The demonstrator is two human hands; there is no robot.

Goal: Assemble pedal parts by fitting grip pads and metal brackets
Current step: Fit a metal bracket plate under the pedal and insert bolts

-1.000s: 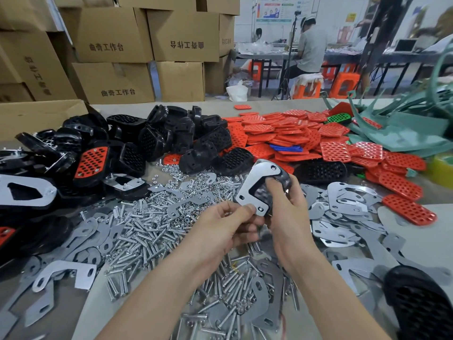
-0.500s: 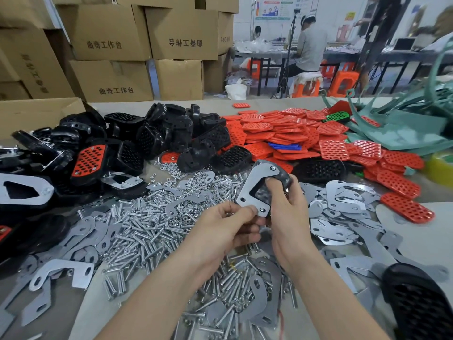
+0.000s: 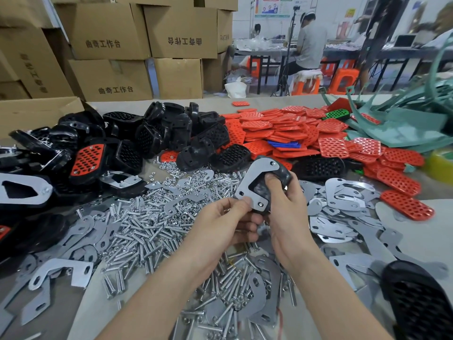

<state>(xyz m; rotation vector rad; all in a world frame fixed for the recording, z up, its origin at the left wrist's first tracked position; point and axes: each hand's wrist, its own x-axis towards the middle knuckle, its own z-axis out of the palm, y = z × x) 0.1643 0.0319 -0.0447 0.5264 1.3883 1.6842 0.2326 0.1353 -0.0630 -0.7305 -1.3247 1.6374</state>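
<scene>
I hold a black pedal body [image 3: 282,174] above the table, its underside toward me, with a silver metal bracket [image 3: 252,179] lying on it. My right hand [image 3: 285,207] grips the pedal, thumb through the bracket's opening. My left hand [image 3: 226,223] pinches the bracket's lower corner between thumb and fingers. A bolt end shows at the bracket's top corner. Piles of black pedal bodies [image 3: 157,136], red grip pads [image 3: 306,133] and loose brackets [image 3: 343,195] lie on the table.
A heap of silver bolts and nuts [image 3: 152,222] spreads under my hands. Finished pedals with red pads [image 3: 87,159] lie at left. Green plastic scrap [image 3: 404,123] sits far right, cardboard boxes [image 3: 110,45] behind. A black pedal [image 3: 416,303] lies at bottom right.
Both hands and the pedal have stayed almost where they were; the left thumb has shifted slightly on the bracket's lower corner.
</scene>
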